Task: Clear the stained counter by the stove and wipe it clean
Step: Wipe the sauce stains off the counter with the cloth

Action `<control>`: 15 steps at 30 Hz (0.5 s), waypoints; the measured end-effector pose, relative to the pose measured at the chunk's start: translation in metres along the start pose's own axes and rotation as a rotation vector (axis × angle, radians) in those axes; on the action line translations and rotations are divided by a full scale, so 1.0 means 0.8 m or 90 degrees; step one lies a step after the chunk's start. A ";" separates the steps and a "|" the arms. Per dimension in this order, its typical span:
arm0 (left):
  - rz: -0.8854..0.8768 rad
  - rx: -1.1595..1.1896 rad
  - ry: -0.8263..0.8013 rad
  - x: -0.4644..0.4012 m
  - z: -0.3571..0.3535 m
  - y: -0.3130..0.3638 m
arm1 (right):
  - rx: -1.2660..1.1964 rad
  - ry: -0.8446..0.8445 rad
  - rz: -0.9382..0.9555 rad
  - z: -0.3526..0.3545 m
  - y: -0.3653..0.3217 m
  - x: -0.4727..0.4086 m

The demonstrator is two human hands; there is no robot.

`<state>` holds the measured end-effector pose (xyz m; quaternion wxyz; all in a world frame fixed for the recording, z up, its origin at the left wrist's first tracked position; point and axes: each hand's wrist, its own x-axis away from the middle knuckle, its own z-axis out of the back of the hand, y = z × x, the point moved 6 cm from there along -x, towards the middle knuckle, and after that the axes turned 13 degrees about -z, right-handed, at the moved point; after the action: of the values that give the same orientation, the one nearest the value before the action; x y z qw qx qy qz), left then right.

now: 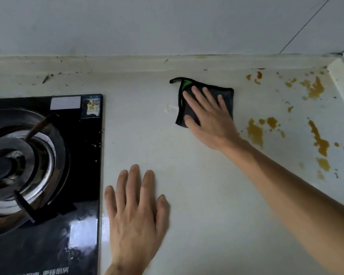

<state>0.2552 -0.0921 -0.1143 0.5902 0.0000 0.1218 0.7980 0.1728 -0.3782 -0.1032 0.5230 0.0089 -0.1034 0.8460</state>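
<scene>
The right hand (207,114) presses flat on a dark cloth (225,96); the left hand (135,211) lies flat, fingers straight, on the stained tabletop (207,195).

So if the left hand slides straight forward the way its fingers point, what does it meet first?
The left hand lies flat on the counter, fingers pointing toward the back wall. The path ahead looks like bare counter up to the raised back edge. The cloth probably lies right of that line.
</scene>
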 end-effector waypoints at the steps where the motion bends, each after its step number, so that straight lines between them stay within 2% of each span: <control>1: 0.000 0.000 0.003 0.000 -0.001 -0.001 | 0.002 0.003 -0.023 0.005 0.023 -0.001; 4: 0.009 0.001 0.014 0.001 -0.005 -0.002 | -0.019 0.006 -0.171 0.019 0.066 -0.035; 8: 0.012 -0.002 0.037 0.002 -0.011 -0.005 | -0.066 0.037 -0.273 0.023 0.025 -0.073; 10: 0.009 -0.005 0.046 0.002 -0.012 -0.005 | -0.070 0.032 -0.236 0.020 0.002 -0.069; 13: 0.016 -0.010 0.051 0.004 -0.013 -0.006 | -0.036 -0.006 -0.034 0.014 -0.015 -0.053; 15: 0.015 -0.015 0.049 0.005 -0.014 -0.007 | -0.039 -0.004 -0.015 0.019 0.012 -0.059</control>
<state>0.2577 -0.0888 -0.1268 0.5754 -0.0361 0.1347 0.8059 0.1841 -0.4270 -0.0955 0.5329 -0.0030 -0.1306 0.8360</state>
